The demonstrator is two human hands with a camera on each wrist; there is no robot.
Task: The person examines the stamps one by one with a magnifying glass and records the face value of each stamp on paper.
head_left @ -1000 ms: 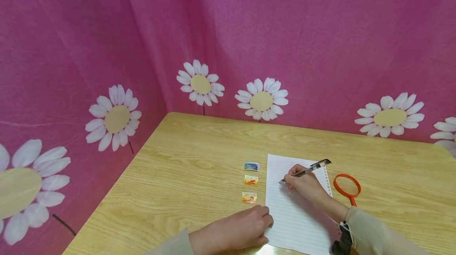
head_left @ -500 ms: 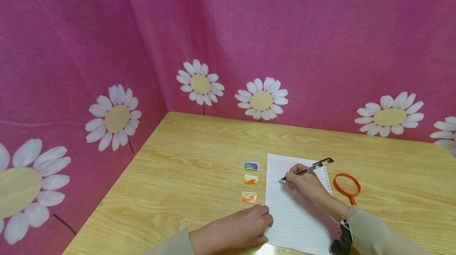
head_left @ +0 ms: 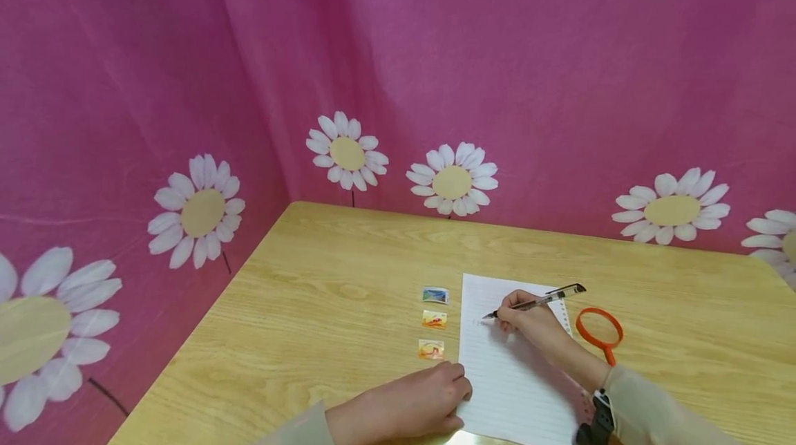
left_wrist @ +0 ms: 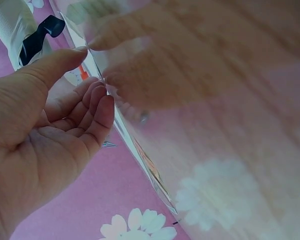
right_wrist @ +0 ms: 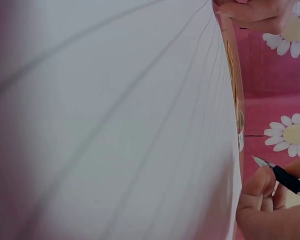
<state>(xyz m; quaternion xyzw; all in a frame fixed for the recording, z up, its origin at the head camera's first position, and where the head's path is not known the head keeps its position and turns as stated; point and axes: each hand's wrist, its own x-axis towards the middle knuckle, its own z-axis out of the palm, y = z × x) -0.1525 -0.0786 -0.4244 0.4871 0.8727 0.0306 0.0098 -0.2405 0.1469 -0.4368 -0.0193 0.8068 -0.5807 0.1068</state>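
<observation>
Wooden table (head_left: 336, 279) | right hand (head_left: 528, 319): pinches pen (head_left: 546, 299) over lined sheet (head_left: 500, 390) | left hand (head_left: 435, 396): loosely bent, sheet's edge | writing (head_left: 479, 323): perhaps digits

White ruled paper (head_left: 497, 386); black-and-clear pen (head_left: 542, 301); magenta cloth (head_left: 528, 65), white daisies (head_left: 452, 182)

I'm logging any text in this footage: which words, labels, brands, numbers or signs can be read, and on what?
None can be read with certainty.
Lined paper: faint writing near the tip of the pen, too small to read.
Blue card, upper yellow card, lower yellow card: any print is too small.
Pen: no legible brand.
</observation>
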